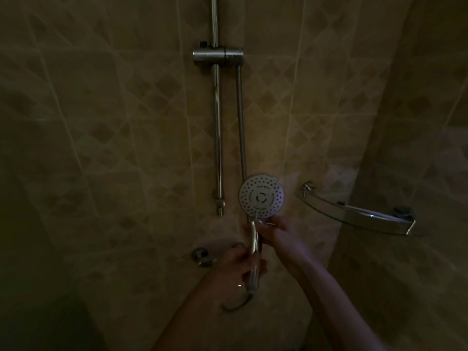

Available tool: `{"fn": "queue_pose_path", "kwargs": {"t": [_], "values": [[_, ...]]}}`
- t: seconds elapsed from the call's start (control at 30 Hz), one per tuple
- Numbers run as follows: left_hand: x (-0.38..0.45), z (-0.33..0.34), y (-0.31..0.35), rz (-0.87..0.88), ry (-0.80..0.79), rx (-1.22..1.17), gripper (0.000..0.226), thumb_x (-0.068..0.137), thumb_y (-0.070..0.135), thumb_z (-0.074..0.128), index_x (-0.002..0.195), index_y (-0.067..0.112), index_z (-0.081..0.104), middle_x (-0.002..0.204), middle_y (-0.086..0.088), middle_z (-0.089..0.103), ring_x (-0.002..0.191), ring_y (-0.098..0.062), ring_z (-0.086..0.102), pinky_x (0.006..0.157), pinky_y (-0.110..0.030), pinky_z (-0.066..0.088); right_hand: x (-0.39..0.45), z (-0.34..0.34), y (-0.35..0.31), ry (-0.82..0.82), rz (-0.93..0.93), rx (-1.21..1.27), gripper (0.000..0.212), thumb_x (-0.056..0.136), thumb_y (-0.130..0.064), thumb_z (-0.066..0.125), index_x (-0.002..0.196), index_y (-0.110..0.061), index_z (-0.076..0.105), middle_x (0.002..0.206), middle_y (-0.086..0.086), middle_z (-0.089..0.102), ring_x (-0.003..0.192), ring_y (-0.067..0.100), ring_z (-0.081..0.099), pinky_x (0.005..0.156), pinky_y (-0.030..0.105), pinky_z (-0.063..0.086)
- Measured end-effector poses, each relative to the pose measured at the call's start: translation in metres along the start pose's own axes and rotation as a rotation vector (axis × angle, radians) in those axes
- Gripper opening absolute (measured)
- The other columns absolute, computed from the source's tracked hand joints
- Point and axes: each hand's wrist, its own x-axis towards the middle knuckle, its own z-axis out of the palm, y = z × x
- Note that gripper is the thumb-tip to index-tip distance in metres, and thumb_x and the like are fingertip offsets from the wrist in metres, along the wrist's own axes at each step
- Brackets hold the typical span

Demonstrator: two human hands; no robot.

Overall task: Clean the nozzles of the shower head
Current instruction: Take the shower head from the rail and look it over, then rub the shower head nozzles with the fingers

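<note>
The round shower head (261,196) faces me, its white face dotted with several dark nozzles around a central ring. My left hand (236,266) is wrapped around its chrome handle (254,274), holding it upright in front of the tiled wall. My right hand (274,233) sits just below the head's lower rim, fingers pinched on what looks like a thin pin (269,223) lying beside the neck. The light is dim, so the pin is hard to make out.
A chrome slide rail (217,138) runs down the wall with a holder bracket (217,55) near the top. The hose (241,122) hangs beside it. A glass corner shelf (359,214) juts out at the right. A wall fitting (201,255) sits low left of my hands.
</note>
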Motion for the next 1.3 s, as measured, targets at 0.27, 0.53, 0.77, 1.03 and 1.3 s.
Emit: {"fn": "queue_pose_path", "kwargs": {"t": [0.27, 0.53, 0.77, 1.03, 1.3], "values": [[0.002, 0.005, -0.027, 0.013, 0.101, -0.097, 0.018, 0.093, -0.012, 0.045, 0.078, -0.004, 0.051, 0.058, -0.012, 0.056, 0.046, -0.015, 0.056, 0.044, -0.023, 0.047, -0.008, -0.020, -0.010, -0.097, 0.116, -0.188, 0.019, 0.090, -0.013, 0.060, 0.107, -0.010, 0.068, 0.106, 0.007, 0.072, 0.101, 0.022, 0.066, 0.090, 0.038, 0.053], [0.007, 0.001, -0.039, -0.008, 0.080, -0.064, 0.014, 0.093, -0.009, 0.048, 0.081, -0.004, 0.053, 0.059, -0.009, 0.058, 0.050, -0.016, 0.055, 0.048, -0.024, 0.047, 0.057, -0.160, -0.067, 0.239, 0.020, -0.754, 0.022, 0.090, -0.001, 0.057, 0.110, 0.001, 0.067, 0.104, 0.019, 0.067, 0.082, 0.027, 0.058, 0.063, 0.027, 0.041], [0.020, 0.011, -0.046, -0.067, 0.096, -0.039, 0.011, 0.093, -0.004, 0.052, 0.083, -0.003, 0.055, 0.063, -0.011, 0.061, 0.055, -0.020, 0.057, 0.054, -0.030, 0.047, 0.106, -0.267, -0.053, 0.244, 0.300, -0.972, 0.033, 0.074, 0.022, 0.064, 0.106, 0.028, 0.055, 0.116, 0.043, 0.054, 0.083, 0.019, 0.067, 0.072, 0.020, 0.051], [0.023, 0.027, -0.058, -0.104, 0.142, -0.049, 0.015, 0.093, -0.003, 0.051, 0.080, -0.001, 0.057, 0.068, -0.014, 0.059, 0.056, -0.021, 0.055, 0.054, -0.028, 0.048, 0.108, -0.301, -0.017, 0.322, 0.324, -1.167, 0.021, 0.086, 0.003, 0.062, 0.104, 0.013, 0.065, 0.108, 0.032, 0.064, 0.100, 0.041, 0.062, 0.071, 0.032, 0.040], [0.017, 0.046, -0.062, -0.137, 0.162, -0.032, 0.014, 0.094, 0.003, 0.054, 0.082, 0.002, 0.061, 0.070, -0.010, 0.061, 0.058, -0.016, 0.058, 0.056, -0.027, 0.049, 0.079, -0.280, -0.048, 0.234, -0.006, -1.038, 0.018, 0.088, 0.008, 0.055, 0.093, -0.008, 0.060, 0.085, 0.015, 0.058, 0.073, 0.014, 0.060, 0.065, 0.027, 0.039]]}}
